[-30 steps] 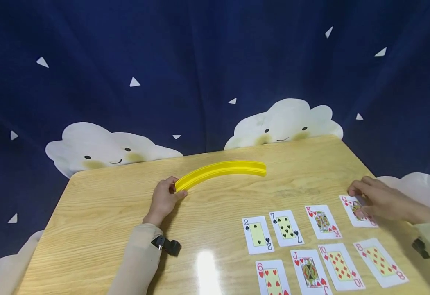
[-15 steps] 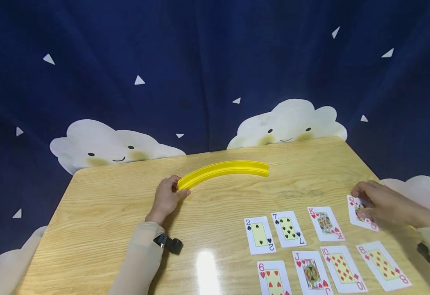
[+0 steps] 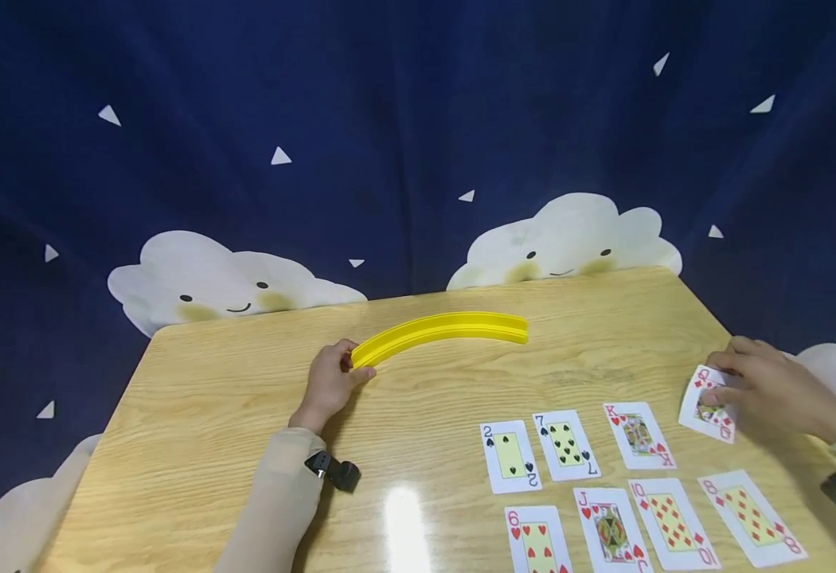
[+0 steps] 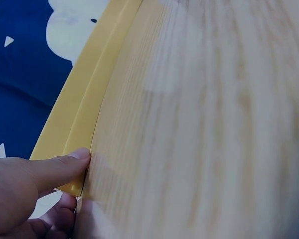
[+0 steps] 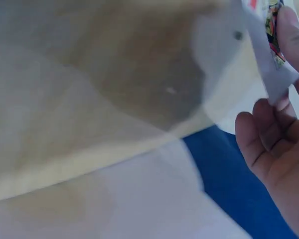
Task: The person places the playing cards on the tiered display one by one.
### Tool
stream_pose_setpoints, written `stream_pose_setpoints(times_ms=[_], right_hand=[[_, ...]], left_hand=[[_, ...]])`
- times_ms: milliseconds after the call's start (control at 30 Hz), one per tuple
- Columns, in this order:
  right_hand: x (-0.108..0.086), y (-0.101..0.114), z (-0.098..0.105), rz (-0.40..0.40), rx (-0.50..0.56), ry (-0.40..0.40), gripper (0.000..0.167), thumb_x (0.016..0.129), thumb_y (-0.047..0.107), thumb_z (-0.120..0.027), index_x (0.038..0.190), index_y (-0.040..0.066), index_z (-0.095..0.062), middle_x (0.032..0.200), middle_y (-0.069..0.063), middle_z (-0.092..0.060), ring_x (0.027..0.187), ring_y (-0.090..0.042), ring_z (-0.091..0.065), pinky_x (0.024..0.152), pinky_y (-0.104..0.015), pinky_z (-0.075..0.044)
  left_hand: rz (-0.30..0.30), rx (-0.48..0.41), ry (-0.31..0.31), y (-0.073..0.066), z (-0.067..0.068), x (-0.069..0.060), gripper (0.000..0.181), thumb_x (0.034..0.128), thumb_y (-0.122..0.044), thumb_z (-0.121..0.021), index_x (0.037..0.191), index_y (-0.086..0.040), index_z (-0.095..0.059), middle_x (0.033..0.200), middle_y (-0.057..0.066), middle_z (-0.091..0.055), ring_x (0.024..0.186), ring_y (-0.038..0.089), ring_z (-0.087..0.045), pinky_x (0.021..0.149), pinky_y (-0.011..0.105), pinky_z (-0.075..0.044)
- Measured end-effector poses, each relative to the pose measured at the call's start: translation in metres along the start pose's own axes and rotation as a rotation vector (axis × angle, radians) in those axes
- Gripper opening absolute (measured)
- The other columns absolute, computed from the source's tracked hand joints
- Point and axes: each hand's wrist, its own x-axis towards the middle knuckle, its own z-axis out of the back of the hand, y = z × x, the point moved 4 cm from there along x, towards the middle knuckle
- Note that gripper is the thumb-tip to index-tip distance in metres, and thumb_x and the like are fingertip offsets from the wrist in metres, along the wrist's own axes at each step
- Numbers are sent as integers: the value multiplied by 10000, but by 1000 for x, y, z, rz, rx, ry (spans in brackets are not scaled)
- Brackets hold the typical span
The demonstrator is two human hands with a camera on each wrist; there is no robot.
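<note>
My left hand (image 3: 330, 384) grips the near-left end of a curved yellow card holder (image 3: 439, 326) that stands on the wooden table; the left wrist view shows the thumb (image 4: 65, 164) pressed along its front. At the table's right side, my right hand (image 3: 776, 387) pinches the queen of diamonds (image 3: 706, 410) between thumb and fingers. That card is tilted up, its face partly covered by the thumb. In the right wrist view the card (image 5: 269, 50) shows only in part. Left of it lies the king of hearts (image 3: 636, 435), face up.
Other face-up cards lie in two rows: the two of spades (image 3: 510, 456), seven of spades (image 3: 566, 444), six of hearts (image 3: 537, 541), jack of hearts (image 3: 612, 531), ten of diamonds (image 3: 673, 524) and eight of diamonds (image 3: 752, 518). A blue curtain (image 3: 389, 143) hangs behind the table (image 3: 210, 430).
The right hand has picked the queen of diamonds up off the table and shifted it slightly right. The left hand keeps its grip on the card holder. The head view has swung slightly left.
</note>
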Motion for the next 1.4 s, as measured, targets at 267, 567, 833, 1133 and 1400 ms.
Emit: stream_pose_setpoints(times_ms=[267, 567, 833, 1133, 1400], right_hand=[[53, 44, 41, 46, 118, -143, 340, 798, 136, -955, 908, 285, -670, 692, 231, -493, 629, 9, -418, 588, -215, -328], [141, 137, 51, 259, 235, -142, 269, 881, 125, -913, 914, 297, -709, 795, 228, -617, 665, 3, -539, 607, -195, -455], [196, 202, 34, 426, 310, -51, 92, 956, 170, -866, 979, 221, -794, 898, 177, -700, 719, -26, -587, 630, -286, -500], [230, 245, 19, 517, 347, -56, 82, 944, 159, -870, 1002, 153, -812, 907, 63, -739, 746, -74, -644, 654, -326, -531], [237, 255, 6, 503, 368, -31, 97, 942, 154, -872, 1003, 132, -800, 908, 14, -737, 770, -105, -680, 678, -339, -563]], left_hand=[[9, -12, -25, -3, -5, 0, 328, 927, -52, -876, 1192, 53, -714, 977, 122, -552, 928, 289, -510, 822, 394, -426], [-3, 7, -29, -10, -14, 4, 298, 910, -71, -897, 1112, 38, -708, 940, 98, -518, 902, 273, -497, 808, 382, -408], [-30, -29, -22, -19, -23, 7, 299, 890, -55, -911, 1087, 35, -705, 910, 67, -491, 886, 243, -474, 795, 355, -386], [-30, -63, -9, -26, -28, 6, 305, 885, -46, -914, 1107, 29, -719, 913, 60, -487, 893, 236, -464, 802, 348, -372], [-25, -71, -2, -26, -28, 2, 303, 890, -50, -911, 1107, 23, -714, 917, 55, -478, 887, 225, -457, 798, 340, -372]])
